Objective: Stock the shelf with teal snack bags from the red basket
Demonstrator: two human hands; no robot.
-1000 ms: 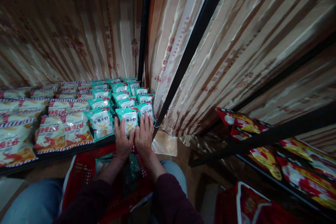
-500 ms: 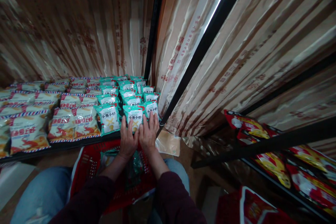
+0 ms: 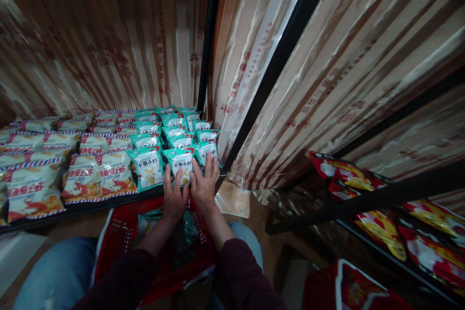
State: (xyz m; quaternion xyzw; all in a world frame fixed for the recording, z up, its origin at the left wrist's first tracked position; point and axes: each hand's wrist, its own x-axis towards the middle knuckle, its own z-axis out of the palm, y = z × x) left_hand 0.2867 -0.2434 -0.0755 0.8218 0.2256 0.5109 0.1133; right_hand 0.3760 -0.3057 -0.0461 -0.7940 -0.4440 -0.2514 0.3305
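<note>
My left hand (image 3: pixel 176 199) has its fingers stretched out against the lower part of a green-and-white snack bag (image 3: pixel 181 161) in the front row of the shelf. Beside it, my right hand (image 3: pixel 204 186) lies with extended fingers over the lower front of another green snack bag (image 3: pixel 206 149), its thumb side near the middle bag. Neither hand is wrapped round a bag. A third front-row green bag (image 3: pixel 147 164) leans upright to the left, with rows of the same kind behind. Below my wrists is a red plastic basket (image 3: pixel 121 237) with a few green bags (image 3: pixel 189 227) inside, partly hidden by my forearms.
White-and-orange snack bags (image 3: pixel 34 189) fill the left of the low black shelf (image 3: pixel 87 204). Black posts (image 3: pixel 269 77) stand before pleated curtains (image 3: pixel 327 58). At right, another rack holds red-and-yellow packets (image 3: pixel 381 232); a red bag (image 3: pixel 348 286) lies below.
The middle front green bag has shifted slightly left, and its lower part shows between my hands. My view has turned a little; both hands stay at the front row.
</note>
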